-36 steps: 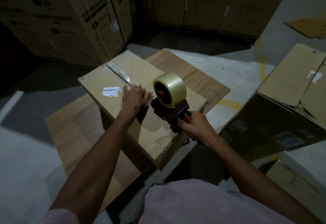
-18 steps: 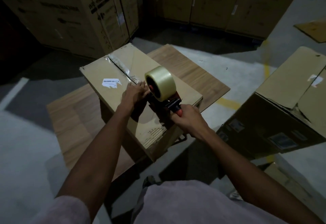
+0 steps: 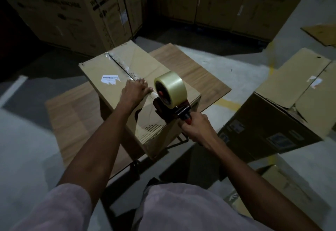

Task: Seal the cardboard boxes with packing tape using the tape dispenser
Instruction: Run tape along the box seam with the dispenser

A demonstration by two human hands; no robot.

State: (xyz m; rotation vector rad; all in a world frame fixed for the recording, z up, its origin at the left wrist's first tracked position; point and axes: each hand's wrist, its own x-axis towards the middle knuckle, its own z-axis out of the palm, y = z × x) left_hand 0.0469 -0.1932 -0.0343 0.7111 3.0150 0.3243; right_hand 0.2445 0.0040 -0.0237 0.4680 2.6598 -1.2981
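Since the frame approx. half a sec. ago, the tape dispenser (image 3: 171,101) has been drawn back along the seam toward the near edge of the cardboard box (image 3: 116,70), while the left hand (image 3: 135,89) has been kept pressed on the lid. The left hand is laid flat, fingers straight, on the seam just ahead of the dispenser, w/ nothing grasped. The dispenser's red handle is clenched in the right hand (image 3: 195,129), just behind and below the roll of clear tape (image 3: 171,89). A shiny tape strip is seen running beyond the left hand's fingertips to the far edge of the lid, so most of the seam appears taped; the stretch under and behind the dispenser, approx. the last third, is judged still to be covered, then cut. A second box (image 3: 283,103), well apart to the right of the right hand, is seen w/ its flaps untaped, so at least one more box is left.
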